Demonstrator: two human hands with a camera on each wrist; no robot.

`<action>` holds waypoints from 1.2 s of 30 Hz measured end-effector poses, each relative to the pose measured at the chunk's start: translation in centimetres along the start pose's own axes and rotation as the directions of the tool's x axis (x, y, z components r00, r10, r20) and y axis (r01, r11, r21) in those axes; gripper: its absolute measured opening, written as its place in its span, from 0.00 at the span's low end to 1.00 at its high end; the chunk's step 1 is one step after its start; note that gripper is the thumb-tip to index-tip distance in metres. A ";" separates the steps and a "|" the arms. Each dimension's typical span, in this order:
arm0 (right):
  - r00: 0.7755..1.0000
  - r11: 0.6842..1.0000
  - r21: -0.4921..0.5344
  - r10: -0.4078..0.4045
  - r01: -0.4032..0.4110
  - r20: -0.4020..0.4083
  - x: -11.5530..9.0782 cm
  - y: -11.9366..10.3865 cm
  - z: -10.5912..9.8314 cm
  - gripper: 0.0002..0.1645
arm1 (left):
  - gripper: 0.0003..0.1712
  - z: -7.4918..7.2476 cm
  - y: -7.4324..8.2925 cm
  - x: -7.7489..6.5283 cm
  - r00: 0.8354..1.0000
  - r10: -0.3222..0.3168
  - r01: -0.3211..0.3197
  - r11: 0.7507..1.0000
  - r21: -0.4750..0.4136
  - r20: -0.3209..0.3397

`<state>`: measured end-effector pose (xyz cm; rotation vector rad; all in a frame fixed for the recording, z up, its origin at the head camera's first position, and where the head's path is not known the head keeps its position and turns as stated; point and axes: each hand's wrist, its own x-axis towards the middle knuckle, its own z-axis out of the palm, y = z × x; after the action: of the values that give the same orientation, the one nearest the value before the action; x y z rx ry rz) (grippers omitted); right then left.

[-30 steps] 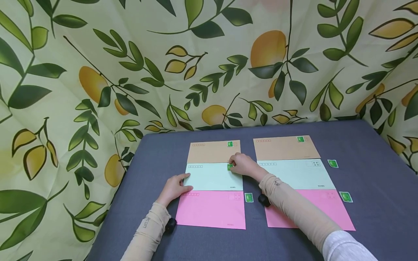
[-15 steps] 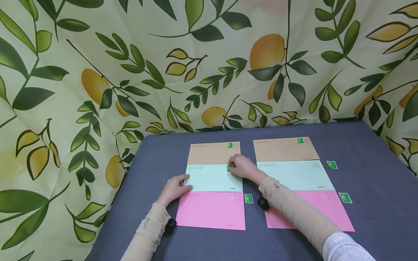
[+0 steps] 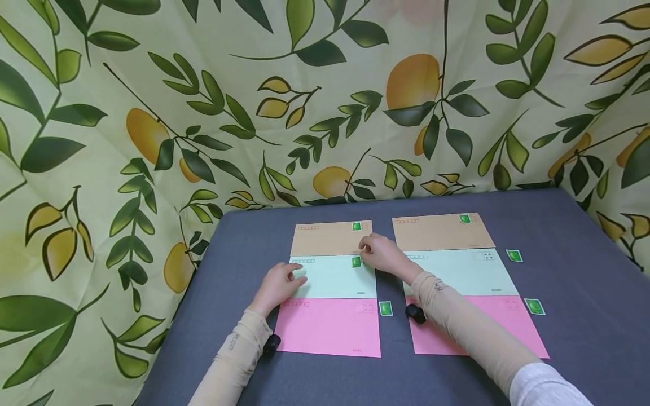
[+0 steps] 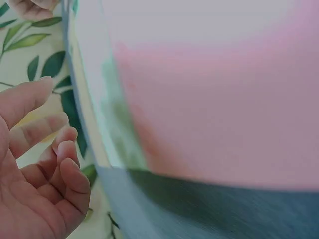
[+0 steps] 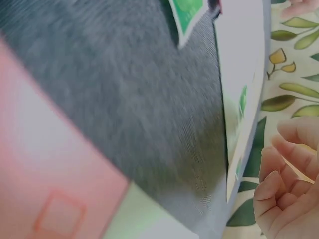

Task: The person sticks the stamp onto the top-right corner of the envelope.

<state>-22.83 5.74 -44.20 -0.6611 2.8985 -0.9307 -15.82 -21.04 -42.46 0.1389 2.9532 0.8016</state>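
Head view: small green stamp with a white border (image 3: 356,261) lies near the upper right of the left-hand mint paper envelope (image 3: 330,279), looking roughly square to its top edge. Right hand (image 3: 382,255) just beside it, fingers loosely bent, nothing seen in them; whether a fingertip touches the stamp, cannot tell. Left hand (image 3: 279,288) at the envelope's left edge, fingers apart and holding nothing; contact with the paper unclear.

Judgement on handling: a light fingertip press, middle outward, would suit so small a piece; sideways drag could skew it. The other hand steadying the envelope's far edge should help, since the paper looks thin and apt to slide.

Around it: brown paper envelope (image 3: 325,239) above, bearing its own stamp; pink paper envelope (image 3: 328,328) below, a loose green stamp (image 3: 386,308) beside it. Farther right, a second brown-mint-pink column, its brown envelope (image 3: 434,233) stamped, two loose stamps alongside. All on a dark blue-grey tabletop (image 3: 325,383); leaf-and-fruit printed cloth (image 3: 213,163) behind.
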 end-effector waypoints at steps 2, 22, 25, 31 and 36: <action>1.000 1.000 0.011 0.002 -0.002 -0.002 -0.3 0.0 -0.6 0.10 | 0.21 0.0 0.8 0.2 0.999 0.035 -0.035 0.999 0.000 -0.003; 0.996 0.996 0.063 0.060 -0.056 -0.063 -3.9 3.6 -5.2 0.11 | 0.21 3.5 8.9 3.0 0.974 0.219 -0.216 0.975 -0.047 0.059; 0.993 0.995 0.072 0.076 -0.070 -0.085 -4.7 4.6 -5.9 0.11 | 0.21 4.4 10.1 3.3 0.966 0.248 -0.244 0.968 -0.062 0.075; 0.988 0.992 0.061 0.114 -0.108 -0.107 -5.9 6.2 -7.6 0.13 | 0.22 5.4 12.2 3.6 0.956 0.276 -0.268 0.959 -0.091 0.102; 0.979 0.987 0.070 0.156 -0.148 -0.131 -7.3 7.5 -9.0 0.14 | 0.23 6.5 13.9 3.4 0.944 0.304 -0.291 0.950 -0.111 0.131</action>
<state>-20.49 19.08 -41.76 -0.3796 2.9714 -1.0774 -17.58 -5.45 -41.20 0.6238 2.7862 0.9121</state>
